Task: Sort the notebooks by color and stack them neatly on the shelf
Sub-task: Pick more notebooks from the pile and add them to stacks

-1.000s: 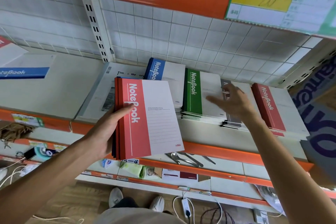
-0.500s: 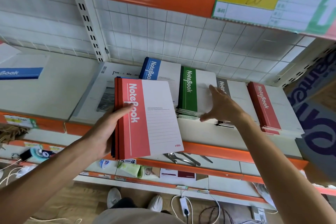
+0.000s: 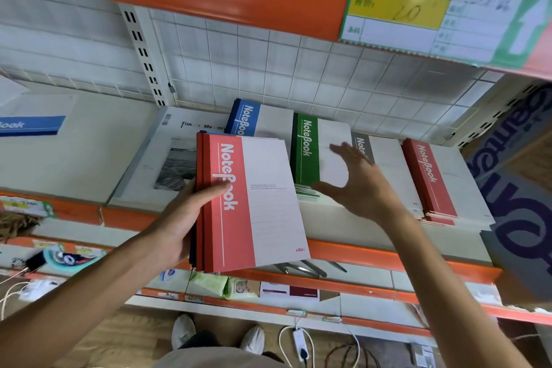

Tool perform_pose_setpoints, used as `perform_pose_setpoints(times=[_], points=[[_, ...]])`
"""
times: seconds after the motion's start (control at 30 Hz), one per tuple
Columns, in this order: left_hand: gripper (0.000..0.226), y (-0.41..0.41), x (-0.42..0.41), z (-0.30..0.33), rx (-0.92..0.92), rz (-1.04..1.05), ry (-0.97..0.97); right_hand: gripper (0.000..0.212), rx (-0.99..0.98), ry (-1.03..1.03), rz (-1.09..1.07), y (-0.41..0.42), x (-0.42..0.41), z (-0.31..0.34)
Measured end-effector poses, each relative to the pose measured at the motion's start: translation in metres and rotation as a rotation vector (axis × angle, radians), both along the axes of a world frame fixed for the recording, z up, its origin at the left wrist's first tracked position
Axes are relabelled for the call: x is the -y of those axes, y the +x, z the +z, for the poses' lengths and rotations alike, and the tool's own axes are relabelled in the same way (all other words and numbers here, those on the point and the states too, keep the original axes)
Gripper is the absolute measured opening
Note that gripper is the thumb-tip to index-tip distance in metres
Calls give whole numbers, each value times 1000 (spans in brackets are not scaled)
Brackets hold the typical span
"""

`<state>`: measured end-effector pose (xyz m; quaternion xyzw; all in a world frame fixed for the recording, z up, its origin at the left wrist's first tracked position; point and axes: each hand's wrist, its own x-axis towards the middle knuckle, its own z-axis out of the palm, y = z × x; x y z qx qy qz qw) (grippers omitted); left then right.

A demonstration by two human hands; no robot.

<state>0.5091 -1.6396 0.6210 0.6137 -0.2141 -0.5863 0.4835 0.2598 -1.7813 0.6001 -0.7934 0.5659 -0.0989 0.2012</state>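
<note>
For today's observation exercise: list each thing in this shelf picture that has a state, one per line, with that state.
left hand: gripping the held notebooks.
held notebooks: red one on top, off the shelf.
right hand: open, over the green stack.
green stack: flat on the shelf.
blue stack: flat, partly hidden.
grey stack: flat.
red stack: flat.
</note>
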Motion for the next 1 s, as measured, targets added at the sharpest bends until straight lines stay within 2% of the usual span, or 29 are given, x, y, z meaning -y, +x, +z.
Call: perform_pose_setpoints(times=[0.07, 0.1, 0.17, 0.3, 0.47, 0.67, 0.77, 0.87, 1.0], points=[[22, -1, 0, -1, 5, -14, -1, 42, 279, 31, -14, 12, -31, 11], [24, -2, 0, -1, 12, -11, 8, 28, 354, 91, -23, 18, -44, 12], [25, -5, 2, -2, 1, -20, 4, 18, 430, 169, -50, 25, -59, 8], [9, -13, 4, -1, -44, -16, -8, 17, 632, 267, -175, 26, -62, 1], [11, -20, 7, -2, -29, -30, -15, 14, 800, 388, -271, 12, -60, -4], [15, -33, 20, -2, -21, -59, 7, 9, 774, 256, -386, -53, -37, 7], [11, -41, 23, 0, -12, -85, 10, 13, 788, 224, -521, -108, -16, 18], [19, -49, 26, 1, 13, -110, 14, 13, 750, 192, -671, -162, 6, 27], [29, -60, 31, 2, 9, -121, 17, 31, 572, 125, -767, -203, 31, 13]])
